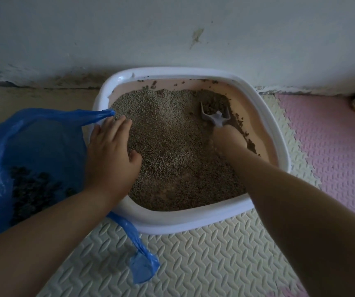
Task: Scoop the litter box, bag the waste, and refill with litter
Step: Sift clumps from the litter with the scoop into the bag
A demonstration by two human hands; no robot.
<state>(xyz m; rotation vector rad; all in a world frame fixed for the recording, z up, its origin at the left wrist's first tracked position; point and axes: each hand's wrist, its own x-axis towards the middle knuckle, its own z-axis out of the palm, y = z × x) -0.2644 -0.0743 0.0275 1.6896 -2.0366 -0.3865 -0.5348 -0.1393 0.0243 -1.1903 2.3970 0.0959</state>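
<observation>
Scoop (216, 117), grasped by the right hand (228, 138), dug into dark clumps (214, 105) far right in the litter box (193, 221); left hand (110, 151) lay flat, empty, beside the blue bag (33, 136). Lifting level would limit spills.

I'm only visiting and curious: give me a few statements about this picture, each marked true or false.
1. The right hand grips a scoop inside the litter box. True.
2. The blue bag is empty. False: dark clumps lie in it.
3. The left hand lies with straight fingers at the box's left edge. True.
4. The scoop is red. False: it is pale grey-white.
5. The bag lies to the right of the box. False: it lies to the left.
</observation>
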